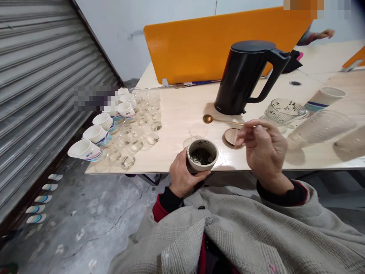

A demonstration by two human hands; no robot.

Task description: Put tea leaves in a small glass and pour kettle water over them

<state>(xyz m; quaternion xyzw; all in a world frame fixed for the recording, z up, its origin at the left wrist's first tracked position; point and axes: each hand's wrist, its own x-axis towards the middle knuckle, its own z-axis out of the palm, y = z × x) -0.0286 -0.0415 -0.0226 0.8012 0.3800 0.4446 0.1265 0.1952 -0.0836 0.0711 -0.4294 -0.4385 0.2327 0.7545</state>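
My left hand (181, 176) grips a round grey jar (202, 155) with dark tea leaves inside, held at the table's near edge. My right hand (264, 146) pinches the handle of a long gold spoon (209, 119), whose bowl points left above the table. Just below the spoon lies a round wooden lid (231, 136). A small clear glass cup (197, 132) stands right behind the jar.
A black electric kettle (248, 78) stands behind the spoon. A glass pitcher (283, 111), a paper cup (325, 97) and clear plastic bottles (319, 127) lie to the right. Rows of paper cups (98, 134) and small glasses (137, 131) fill the table's left end. An orange divider (216, 42) backs the table (176, 110).
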